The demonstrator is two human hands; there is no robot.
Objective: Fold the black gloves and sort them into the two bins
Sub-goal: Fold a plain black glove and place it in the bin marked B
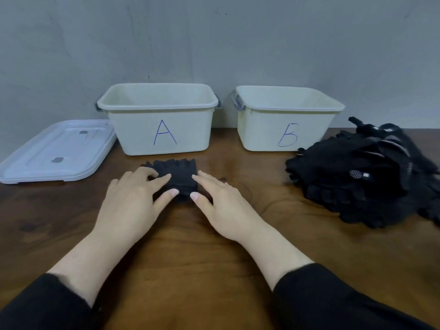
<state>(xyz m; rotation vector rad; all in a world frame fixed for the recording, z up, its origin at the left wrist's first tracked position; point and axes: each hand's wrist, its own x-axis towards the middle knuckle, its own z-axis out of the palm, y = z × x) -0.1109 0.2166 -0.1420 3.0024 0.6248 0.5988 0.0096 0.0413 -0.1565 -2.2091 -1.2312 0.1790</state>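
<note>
Two cream plastic bins are set at the far edge of the dark brown wooden desk [238, 246], against a grey wall. The cream bin marked "A" [162, 129] is seen at 12 o'clock and the cream bin marked "B" [283, 129] at 1 o'clock, slightly apart; both are open at the top. A white translucent plastic lid [57, 153] is laid flat at 10 o'clock, just beside bin A. A loose pile of black knitted gloves [362, 177] with white dotted grips is heaped at 3 o'clock, near bin B. A folded black glove [178, 175] is laid just in front of bin A, its fingers pointed towards the bin. It is pressed flat by the left hand [135, 198] and the right hand [221, 201], fingers straight and spread on either side.
</note>
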